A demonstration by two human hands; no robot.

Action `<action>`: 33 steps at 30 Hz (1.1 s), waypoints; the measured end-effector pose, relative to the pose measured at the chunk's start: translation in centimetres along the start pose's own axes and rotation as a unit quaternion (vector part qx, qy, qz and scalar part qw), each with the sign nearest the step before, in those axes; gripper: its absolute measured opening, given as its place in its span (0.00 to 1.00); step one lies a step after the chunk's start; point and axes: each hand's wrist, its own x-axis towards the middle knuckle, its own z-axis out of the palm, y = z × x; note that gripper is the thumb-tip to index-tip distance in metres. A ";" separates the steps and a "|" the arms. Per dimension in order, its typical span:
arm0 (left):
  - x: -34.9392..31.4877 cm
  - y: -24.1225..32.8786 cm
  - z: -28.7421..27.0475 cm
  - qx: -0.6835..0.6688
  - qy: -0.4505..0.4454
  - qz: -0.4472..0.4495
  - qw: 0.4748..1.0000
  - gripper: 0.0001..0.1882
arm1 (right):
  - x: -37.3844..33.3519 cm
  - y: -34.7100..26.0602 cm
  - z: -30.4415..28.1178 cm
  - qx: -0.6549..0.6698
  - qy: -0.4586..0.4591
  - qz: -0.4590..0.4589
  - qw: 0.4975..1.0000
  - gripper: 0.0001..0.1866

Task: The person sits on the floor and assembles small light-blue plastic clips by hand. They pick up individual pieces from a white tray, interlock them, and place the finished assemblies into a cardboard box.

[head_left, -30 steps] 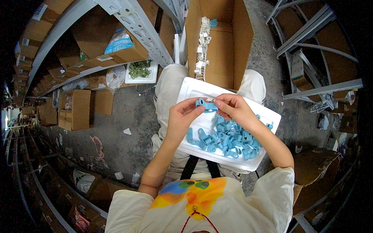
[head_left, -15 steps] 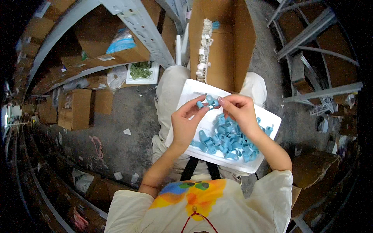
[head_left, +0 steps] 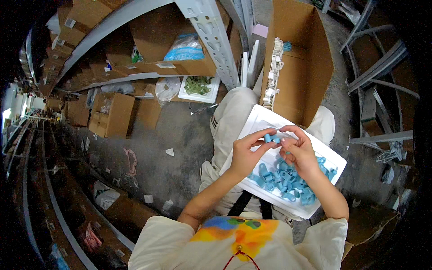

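A white tray (head_left: 265, 121) rests on the person's lap, with a pile of blue clips (head_left: 288, 182) at its 5 o'clock side. Above it, the left hand (head_left: 245, 155) and right hand (head_left: 299, 150) together pinch one small blue clip (head_left: 270, 138). At 12 o'clock stands a tall cardboard box (head_left: 306, 58).

Blue clips (head_left: 288, 182) perhaps partly hand-hidden

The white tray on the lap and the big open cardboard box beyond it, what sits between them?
In the head view, a hanging string of white clips lies between the white tray and the cardboard box.
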 end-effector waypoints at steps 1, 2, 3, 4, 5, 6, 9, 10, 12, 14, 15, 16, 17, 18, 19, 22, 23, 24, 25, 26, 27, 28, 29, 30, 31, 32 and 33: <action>0.0 0.1 -0.1 -0.004 -0.003 -0.005 1.000 0.15 | 0.1 0.0 0.0 -0.054 -0.004 -0.023 0.998 0.12; 0.0 0.1 -0.1 -0.013 -0.007 -0.023 1.000 0.15 | 0.1 -0.1 -0.1 -0.110 -0.008 -0.047 0.993 0.12; 0.0 0.0 -0.2 -0.022 -0.012 -0.041 0.999 0.15 | 0.2 0.0 -0.3 -0.177 0.002 -0.104 0.979 0.12; 0.1 0.0 -0.2 -0.030 -0.016 -0.059 0.998 0.15 | 0.2 0.4 -0.5 -0.243 0.012 -0.160 0.957 0.11; 0.1 0.0 -0.3 -0.050 -0.026 -0.078 0.995 0.15 | 0.3 0.7 -0.6 -0.305 0.019 -0.213 0.928 0.11; 0.2 0.1 -0.4 -0.070 -0.036 -0.097 0.992 0.15 | 0.1 0.1 -0.4 -0.364 0.036 -0.249 0.897 0.10; 0.5 0.3 -0.5 -0.083 -0.057 -0.116 0.988 0.14 | 0.0 0.3 -0.8 -0.399 0.043 -0.333 0.853 0.11; 0.5 0.3 -0.4 -0.080 -0.064 -0.116 0.988 0.14 | 0.0 0.3 -0.8 -0.398 0.042 -0.336 0.853 0.11; 0.4 -0.1 -0.3 -0.071 -0.061 -0.094 0.991 0.14 | 0.0 0.5 -0.7 -0.398 0.042 -0.340 0.851 0.11; 0.3 -0.2 -0.2 -0.081 -0.067 -0.092 0.990 0.14 | 0.1 0.6 -0.8 -0.437 0.026 -0.384 0.813 0.12; 0.4 0.0 -0.2 -0.096 -0.074 -0.100 0.988 0.13 | 0.2 0.7 -1.0 -0.456 0.019 -0.405 0.792 0.12; 0.4 0.2 -0.2 -0.111 -0.081 -0.109 0.985 0.13 | 0.3 0.7 -1.2 -0.492 0.012 -0.425 0.760 0.12; 0.4 0.2 -0.3 -0.120 -0.085 -0.138 0.980 0.13 | 0.4 0.8 -1.2 -0.493 0.005 -0.424 0.760 0.12; 0.4 0.3 -0.3 -0.128 -0.089 -0.166 0.974 0.13 | 0.5 0.8 -1.2 -0.495 -0.002 -0.422 0.759 0.12; 0.4 0.3 -0.4 -0.136 -0.093 -0.195 0.967 0.13 | 0.6 0.8 -1.2 -0.497 -0.010 -0.421 0.759 0.12; 0.5 0.2 -0.6 -0.149 -0.098 -0.197 0.964 0.12 | 0.6 0.7 -1.1 -0.492 -0.021 -0.395 0.775 0.12; 0.5 0.3 -0.7 -0.150 -0.088 -0.199 0.965 0.12 | 0.5 0.6 -1.0 -0.496 -0.027 -0.383 0.779 0.12; 0.5 0.3 -0.8 -0.151 -0.077 -0.200 0.965 0.12 | 0.4 0.5 -0.9 -0.487 -0.035 -0.389 0.781 0.12; 0.6 0.4 -0.9 -0.152 -0.066 -0.202 0.965 0.12 | 0.2 0.3 -0.7 -0.478 -0.044 -0.395 0.783 0.12; 0.7 0.3 -1.0 -0.149 -0.059 -0.200 0.966 0.12 | 0.1 0.2 -0.6 -0.469 -0.052 -0.402 0.785 0.12; 0.8 0.2 -1.3 -0.147 -0.052 -0.199 0.968 0.12 | 0.2 0.4 -0.7 -0.483 -0.047 -0.425 0.764 0.12; 0.8 0.0 -1.4 -0.145 -0.045 -0.197 0.969 0.13 | 0.2 0.7 -0.9 -0.496 -0.041 -0.447 0.743 0.12; 0.8 -0.1 -1.4 -0.158 -0.048 -0.204 0.965 0.13 | 0.3 1.0 -1.1 -0.509 -0.036 -0.469 0.720 0.12; 0.8 -0.2 -1.4 -0.172 -0.050 -0.212 0.961 0.13 | 0.4 1.3 -1.3 -0.519 -0.037 -0.482 0.705 0.12; 0.8 -0.2 -1.4 -0.186 -0.053 -0.218 0.957 0.14 | 0.4 1.6 -1.5 -0.528 -0.037 -0.494 0.689 0.13; 0.8 -0.2 -1.4 -0.182 -0.053 -0.219 0.957 0.14 | 0.4 1.9 -1.6 -0.538 -0.037 -0.506 0.674 0.13; 0.8 0.0 -1.4 -0.179 -0.053 -0.219 0.958 0.14 | 0.3 1.9 -1.4 -0.552 -0.033 -0.514 0.655 0.13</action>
